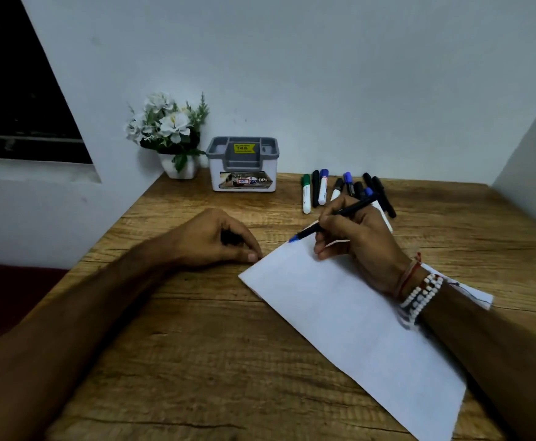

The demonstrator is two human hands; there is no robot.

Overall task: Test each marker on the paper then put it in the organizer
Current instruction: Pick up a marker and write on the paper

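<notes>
The marker (pixel 339 212) is gripped by the right hand (pixel 359 240), tip slanted down at the paper's (pixel 339 313) far edge, while a dark cap (pixel 230 238) is clutched in the left hand (pixel 203 240).

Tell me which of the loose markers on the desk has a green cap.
The leftmost one, a white-barrelled marker, lying nearest the organizer. It alone has a green cap; the others show blue or black caps.

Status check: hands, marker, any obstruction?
Right hand grips slim black blue-tipped marker, tip at far corner of white paper sheet. Left hand curled round small dark cap, apparently. Grey-and-white plastic organizer unobstructed.
</notes>
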